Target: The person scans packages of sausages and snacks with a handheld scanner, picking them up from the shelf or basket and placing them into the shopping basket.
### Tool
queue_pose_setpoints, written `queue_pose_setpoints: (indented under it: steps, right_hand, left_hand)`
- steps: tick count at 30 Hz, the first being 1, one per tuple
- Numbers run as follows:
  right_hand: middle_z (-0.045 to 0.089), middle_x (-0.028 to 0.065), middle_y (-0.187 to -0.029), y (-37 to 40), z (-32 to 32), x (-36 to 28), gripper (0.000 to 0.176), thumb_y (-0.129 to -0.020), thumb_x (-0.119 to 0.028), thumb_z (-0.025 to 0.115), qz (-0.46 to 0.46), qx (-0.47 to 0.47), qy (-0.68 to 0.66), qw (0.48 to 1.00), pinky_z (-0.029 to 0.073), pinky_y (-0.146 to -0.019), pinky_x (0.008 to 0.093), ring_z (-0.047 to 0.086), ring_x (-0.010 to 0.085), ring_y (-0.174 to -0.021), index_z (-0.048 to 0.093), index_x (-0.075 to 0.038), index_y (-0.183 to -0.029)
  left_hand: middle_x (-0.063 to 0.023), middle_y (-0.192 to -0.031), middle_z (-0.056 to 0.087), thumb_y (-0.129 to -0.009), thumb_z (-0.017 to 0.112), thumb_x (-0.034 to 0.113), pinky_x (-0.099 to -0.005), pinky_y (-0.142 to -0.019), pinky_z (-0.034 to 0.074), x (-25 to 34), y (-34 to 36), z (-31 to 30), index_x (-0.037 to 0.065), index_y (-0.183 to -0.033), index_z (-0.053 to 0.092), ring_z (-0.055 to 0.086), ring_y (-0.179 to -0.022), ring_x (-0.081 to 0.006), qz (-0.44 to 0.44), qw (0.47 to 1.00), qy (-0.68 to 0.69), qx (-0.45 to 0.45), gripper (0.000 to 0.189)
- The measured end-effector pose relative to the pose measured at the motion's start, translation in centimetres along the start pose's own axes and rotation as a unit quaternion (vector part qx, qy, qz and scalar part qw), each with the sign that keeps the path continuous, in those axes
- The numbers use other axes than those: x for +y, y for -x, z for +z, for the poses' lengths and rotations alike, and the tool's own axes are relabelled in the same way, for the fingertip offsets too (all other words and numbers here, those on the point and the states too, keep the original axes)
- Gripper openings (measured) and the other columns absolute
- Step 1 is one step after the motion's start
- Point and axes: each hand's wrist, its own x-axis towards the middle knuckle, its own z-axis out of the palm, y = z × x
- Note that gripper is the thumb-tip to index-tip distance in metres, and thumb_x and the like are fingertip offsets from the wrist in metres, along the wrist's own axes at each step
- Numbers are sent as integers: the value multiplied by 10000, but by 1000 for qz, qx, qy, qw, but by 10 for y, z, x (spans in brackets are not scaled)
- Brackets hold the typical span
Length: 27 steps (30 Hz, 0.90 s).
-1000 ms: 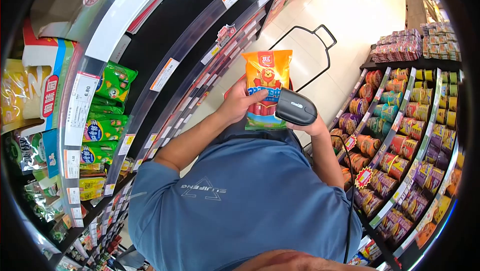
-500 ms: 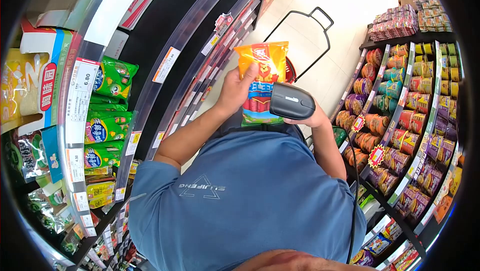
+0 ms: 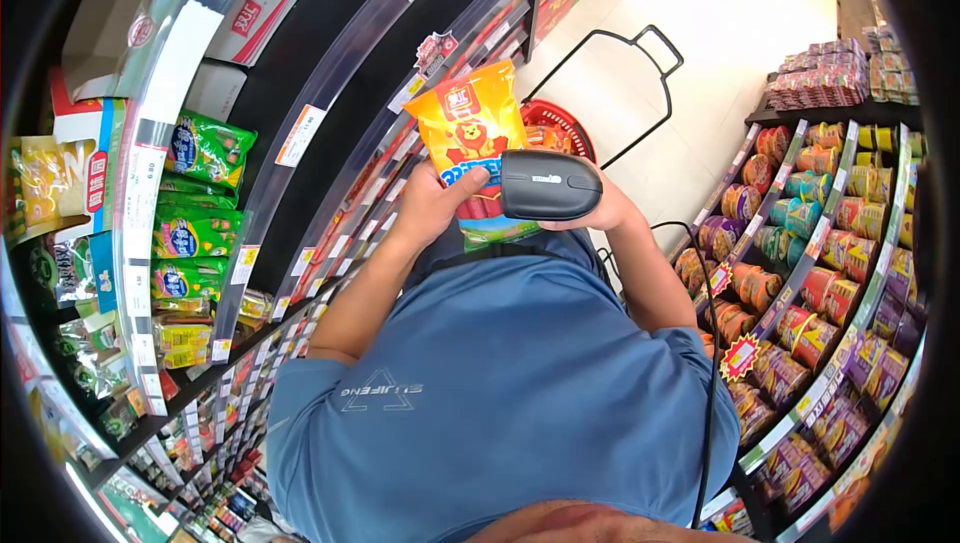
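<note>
My left hand [image 3: 436, 205] grips a bag of sausages [image 3: 468, 121] by its left side, thumb across the front. The bag is orange and yellow on top with a cartoon lion, and pinkish sticks show lower down. My right hand [image 3: 615, 207] is wrapped around a black handheld barcode scanner [image 3: 552, 186]. The scanner's head overlaps the bag's lower right part in this view, hiding some of its print. Most of the right fingers are hidden beneath the scanner.
Beyond my hands stands a red basket [image 3: 583, 131] with a long black handle [image 3: 661, 51] and an orange packet inside. Shelves with green snack bags [image 3: 205, 151] and price tags rise at left. Racks of cup noodles [image 3: 806, 333] line the right. A black cable [image 3: 713, 393] hangs by my right arm.
Both hands, with the bag and scanner, have shifted left. The bag now tilts to the left, and more of the red basket shows behind it. The view has shifted slightly.
</note>
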Motion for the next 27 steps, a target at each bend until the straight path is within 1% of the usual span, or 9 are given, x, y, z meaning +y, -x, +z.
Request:
queue_pose_setpoints:
  steps: [5,6,10,12,15,18,22,25,27]
  right_hand:
    - [604,90,-1277,-5,-18,-6,876,-617,-46,871,-32,-37,26,998,425,-1023,337,561,168,-1159,449,2,-1383]
    - [609,95,-1271,-4,-21,-6,860,-621,-57,873,-43,-42,48,997,429,-1018,339,567,170,-1152,461,1,-1374]
    - [624,97,-1250,-1,-31,-16,820,-632,-76,871,-46,-60,30,997,442,-1000,340,584,169,-1124,489,-1,-1353]
    - [635,97,-1234,1,-38,-18,794,-640,-81,865,-40,-77,73,994,451,-983,337,595,165,-1099,504,-4,-1343]
    - [649,93,-1212,-2,-37,-19,791,-640,-79,862,-68,-56,59,994,458,-970,330,604,163,-1077,506,-2,-1343]
    - [655,94,-1200,-3,-43,-23,776,-642,-78,860,-33,-64,55,996,460,-968,327,607,162,-1072,516,-4,-1334]
    - [655,93,-1199,-6,-49,-22,766,-637,-75,864,-41,-72,27,996,462,-966,328,607,161,-1074,527,-4,-1321]
    - [646,92,-1213,-7,-55,-14,755,-638,-71,865,-30,-83,48,995,460,-969,329,598,156,-1089,532,-3,-1312]
    - [656,85,-1186,-6,-55,-14,733,-641,-66,866,-32,-59,26,997,462,-966,330,603,152,-1073,544,-3,-1296]
  left_hand:
    - [-65,-1060,695,-911,693,220,-279,-835,520,0,-3,13,5,-1148,625,652,-933,-111,10,999,-13,35,327]
    - [-70,-1073,690,-911,693,219,-280,-848,516,0,-3,16,1,-1160,616,650,-946,-115,15,999,8,45,340]
    - [-86,-1114,677,-912,692,208,-293,-891,505,0,-6,24,-13,-1197,587,645,-984,-136,45,994,47,89,376]
    - [-93,-1130,674,-907,692,175,-312,-914,500,1,-8,27,-19,-1210,576,646,-1003,-153,54,992,69,96,378]
    - [-95,-1136,674,-894,702,145,-328,-931,495,1,-10,28,-16,-1211,582,650,-1009,-163,52,990,89,98,375]
    - [-93,-1139,675,-880,713,122,-330,-932,497,0,-13,30,-15,-1202,590,652,-1012,-166,60,991,74,93,371]
    - [-84,-1118,682,-868,720,102,-322,-913,510,2,-10,35,-7,-1187,601,659,-995,-167,50,990,81,107,358]
    - [-86,-1092,686,-849,733,87,-343,-920,510,3,-9,41,4,-1194,600,661,-994,-179,46,985,121,111,379]
    - [-89,-1099,685,-843,741,92,-343,-915,514,1,-10,44,3,-1192,601,663,-992,-179,52,983,120,127,386]
